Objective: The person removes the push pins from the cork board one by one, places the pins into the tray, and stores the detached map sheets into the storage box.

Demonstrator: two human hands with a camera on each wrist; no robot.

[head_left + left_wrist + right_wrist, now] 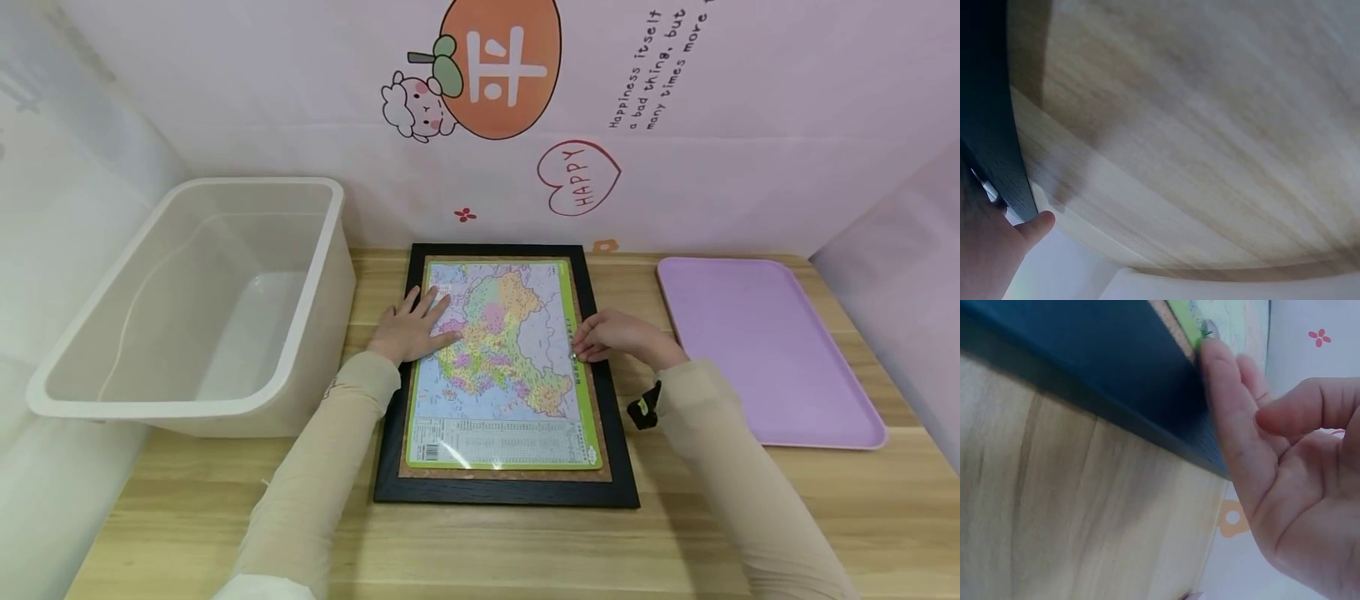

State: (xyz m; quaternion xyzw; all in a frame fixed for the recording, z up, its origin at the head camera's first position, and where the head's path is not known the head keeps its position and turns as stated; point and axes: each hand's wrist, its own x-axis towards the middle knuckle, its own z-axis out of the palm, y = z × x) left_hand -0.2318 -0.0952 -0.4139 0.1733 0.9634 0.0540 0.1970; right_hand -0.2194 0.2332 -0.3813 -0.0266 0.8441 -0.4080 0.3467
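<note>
A glossy map (487, 383) with a green border lies on a black-framed corkboard (506, 492). My left hand (412, 329), fingers spread, rests on the map's left edge and the frame. One of its digits shows beside the black frame (991, 119) in the left wrist view. At the map's right edge, my right hand (615, 333) has thumb and fingers drawn together at a small shiny thumbtack (574, 357). The right wrist view shows a digit's tip touching the silvery tack (1210, 328) on the green border, other fingers curled behind.
A deep white tub (187, 408) stands on the left, near the frame. A shallow purple tray (780, 350) lies to the right, behind my right forearm. The wooden table (480, 550) ends at a printed pink backdrop (675, 192).
</note>
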